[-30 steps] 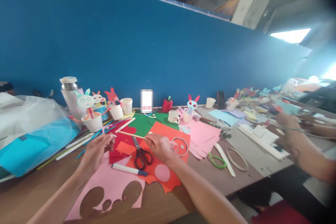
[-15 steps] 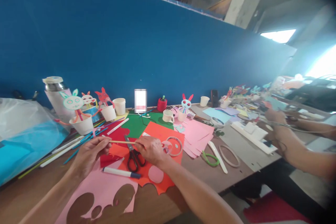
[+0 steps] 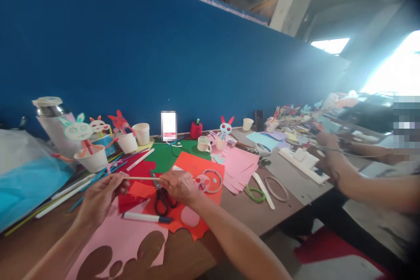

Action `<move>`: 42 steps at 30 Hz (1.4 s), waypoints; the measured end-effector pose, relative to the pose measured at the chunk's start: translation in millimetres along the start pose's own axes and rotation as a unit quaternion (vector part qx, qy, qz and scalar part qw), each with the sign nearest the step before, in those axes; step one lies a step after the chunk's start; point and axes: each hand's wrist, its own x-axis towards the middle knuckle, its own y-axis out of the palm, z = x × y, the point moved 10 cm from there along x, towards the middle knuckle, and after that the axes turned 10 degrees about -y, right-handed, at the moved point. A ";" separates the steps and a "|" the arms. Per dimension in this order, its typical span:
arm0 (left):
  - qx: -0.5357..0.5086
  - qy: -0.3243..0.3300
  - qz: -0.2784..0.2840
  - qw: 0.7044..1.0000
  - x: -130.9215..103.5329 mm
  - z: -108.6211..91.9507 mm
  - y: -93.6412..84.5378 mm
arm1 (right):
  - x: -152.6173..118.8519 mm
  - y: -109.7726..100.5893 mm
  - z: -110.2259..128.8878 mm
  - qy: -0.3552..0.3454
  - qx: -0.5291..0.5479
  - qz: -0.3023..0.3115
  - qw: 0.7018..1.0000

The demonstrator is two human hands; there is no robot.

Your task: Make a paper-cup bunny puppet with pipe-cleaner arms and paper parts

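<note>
My left hand pinches one end of a thin pale stick. My right hand has its fingers closed round the other end, so the stick lies level between them. A curly pink paper cutout shows just beyond my left fingers; whether it is fixed to the stick I cannot tell. Black-handled scissors lie below the stick on orange paper. Nearer me is a white marker with a dark cap, touching pink paper with cut-out holes. A roll of tape lies beyond my right hand.
Paper cups with paper animal figures and a flask stand at the left. Pink sheets, a white mug and a power strip lie to the right. Another person's arm reaches in at the far right.
The whole view has shifted, so things appear further left. Both my hands keep hold of the stick in nearly the same pose.
</note>
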 end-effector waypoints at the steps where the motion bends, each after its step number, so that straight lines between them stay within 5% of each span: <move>1: -0.009 0.002 0.007 1.000 -0.4 -0.7 1.3 | -0.8 -0.3 -0.8 0.004 0.016 0.001 1.000; 10: 0.017 0.027 0.101 0.994 -15.3 -5.5 25.2 | -7.6 6.3 -7.6 0.042 0.177 0.047 0.982; 16: 0.066 0.058 0.037 0.995 -17.7 -13.2 22.6 | -8.1 10.1 -4.1 0.026 0.099 0.038 0.994; 23: -0.038 -0.015 0.010 0.999 -13.5 -1.0 16.8 | -4.8 9.1 1.6 -0.017 -0.036 0.014 0.999; 31: -0.078 -0.014 0.042 0.996 -11.2 -2.6 15.2 | -8.6 7.4 0.2 0.001 0.017 0.008 1.000; 42: -0.093 0.012 0.011 0.996 -4.6 -5.5 -2.8 | -12.5 2.1 -17.0 0.037 0.071 -0.040 0.996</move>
